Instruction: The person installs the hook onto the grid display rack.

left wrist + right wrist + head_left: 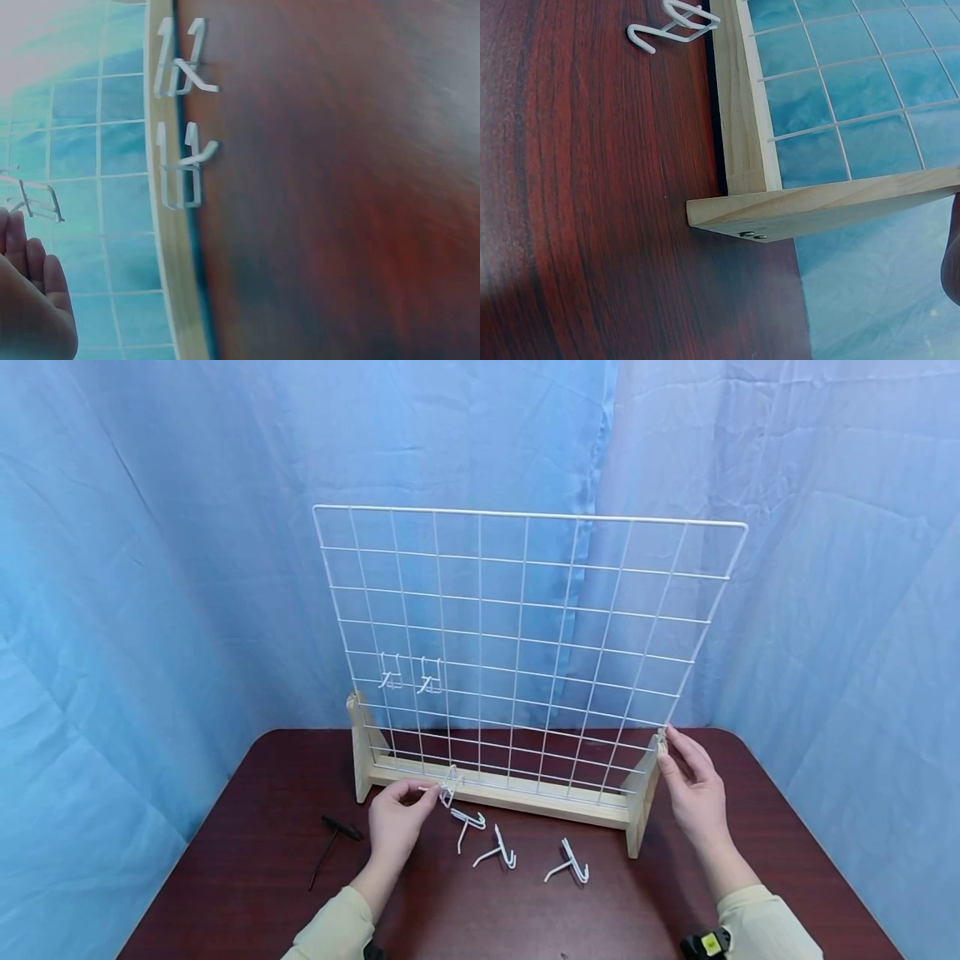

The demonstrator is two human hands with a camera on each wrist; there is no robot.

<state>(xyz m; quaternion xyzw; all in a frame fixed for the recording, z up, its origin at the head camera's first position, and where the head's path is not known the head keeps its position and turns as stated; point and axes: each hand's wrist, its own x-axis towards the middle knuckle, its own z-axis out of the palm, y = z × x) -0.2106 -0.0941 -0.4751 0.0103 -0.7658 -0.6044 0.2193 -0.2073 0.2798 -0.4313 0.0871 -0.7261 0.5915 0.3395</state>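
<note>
On the dark red table [427, 914], three loose white hooks [501, 850] are laid to the right of the left fingertips, slightly nearer; a black T-shaped piece [341, 828] is seen left of those fingers. By the left hand [396, 822], a further white hook [447, 792] is pinched between thumb and forefinger, before the base bar of the wooden stand [498, 795]; whether the bar is touched cannot be told. The stand's right upright is gripped at its top between thumb and fingers of the right hand [696, 785]. Above both hands' fingers, a white wire grid [522, 604] is held in the stand. Two hung hooks [431, 685] are carried by it, above the left fingers. Behind, a blue curtain [480, 443] is draped.
</note>
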